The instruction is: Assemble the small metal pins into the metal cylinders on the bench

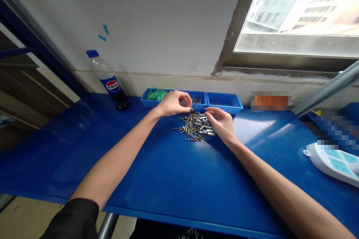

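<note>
Left hand: the left hand point(175, 104) pinches a small silver piece point(192, 109) between thumb and fingertips, just in front of the far-side trays.
Right hand: the right hand point(221, 121) is curled, thumb and forefinger close together above the pile's right edge — whether they grip anything, I cannot tell.
Pile: slim brass-and-silver pins point(190, 127) lie crisscrossed on the blue tabletop point(168, 179), between the hands and slightly nearer; silver metal cylinders point(206, 132) lie against their right side.
Left tray: the left blue tray point(175, 105) holds a green plastic bag point(157, 94) at left and small metal parts point(197, 100) at right.
Right tray: the right blue tray point(228, 109) stands just beside it, a few thin pins point(216, 101) inside.
Far left: a Pepsi bottle point(112, 84) stands upright near the wall point(157, 22) — blue cap on, dark cola low inside.
</note>
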Demonstrator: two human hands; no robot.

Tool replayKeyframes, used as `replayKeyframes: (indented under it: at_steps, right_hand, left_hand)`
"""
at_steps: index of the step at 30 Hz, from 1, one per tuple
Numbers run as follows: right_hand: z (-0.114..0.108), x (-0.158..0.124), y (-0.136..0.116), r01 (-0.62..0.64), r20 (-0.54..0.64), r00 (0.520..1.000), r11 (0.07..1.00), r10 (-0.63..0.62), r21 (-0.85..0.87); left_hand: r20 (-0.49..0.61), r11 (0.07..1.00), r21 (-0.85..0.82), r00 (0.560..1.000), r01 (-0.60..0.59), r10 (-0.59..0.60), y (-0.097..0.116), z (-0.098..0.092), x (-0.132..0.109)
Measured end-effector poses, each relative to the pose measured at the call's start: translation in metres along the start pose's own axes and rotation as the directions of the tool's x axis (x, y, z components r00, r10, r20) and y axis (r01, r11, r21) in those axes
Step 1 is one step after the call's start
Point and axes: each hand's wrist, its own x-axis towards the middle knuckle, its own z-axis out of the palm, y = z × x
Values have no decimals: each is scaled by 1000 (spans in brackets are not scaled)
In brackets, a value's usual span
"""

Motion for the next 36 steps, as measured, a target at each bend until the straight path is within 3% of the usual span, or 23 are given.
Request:
replayKeyframes:
  at_steps: [5, 10, 16, 18, 21, 24, 28, 30, 32, 36]
  right_hand:
    - [1, -8, -12, 184, 61, 982, 981, -180, -68]
    - [1, -13, -18, 237, 79, 970, 968, -231, -79]
    - [1, -12, -18, 182, 85, 981, 977, -173, -112]
    - [1, -10, -18, 164, 66, 985, 978, -157, -129]
    - [1, -8, -15, 118, 20, 993, 986, -116, -122]
    - [1, -6, -12, 59, 1, 998, 994, -59, -92]
    - [2, -5, -11, 32, 7, 999, 997, -32, -71]
    - [2, -5, -10, 34, 11, 999, 997, -33, -66]
    - [1, -4, -10, 29, 13, 999, 998, -29, -57]
    - [1, -4, -9, 8, 17, 1000, 999, -7, -33]
  left_hand:
    - [144, 954, -300, 989, 15, 30, 7, 6, -1]
    - [184, 946, -323, 983, 31, 31, 13, 5, -3]
    - [218, 956, -280, 976, 85, -23, 11, 2, -3]
    - [174, 963, -257, 984, 82, -37, 8, 2, -1]
    - [0, 977, -199, 997, 80, -81, 0, 3, 3]
    - [-144, 983, -155, 982, 96, -119, -8, 3, 5]
    - [-187, 992, -95, 977, 82, -99, -7, -2, 5]
    - [-133, 996, -10, 987, 89, -90, -2, -7, 3]
    - [5, 989, 124, 996, 83, -84, 2, -11, 0]
    - [273, 913, 405, 947, 45, -168, 3, -11, -5]
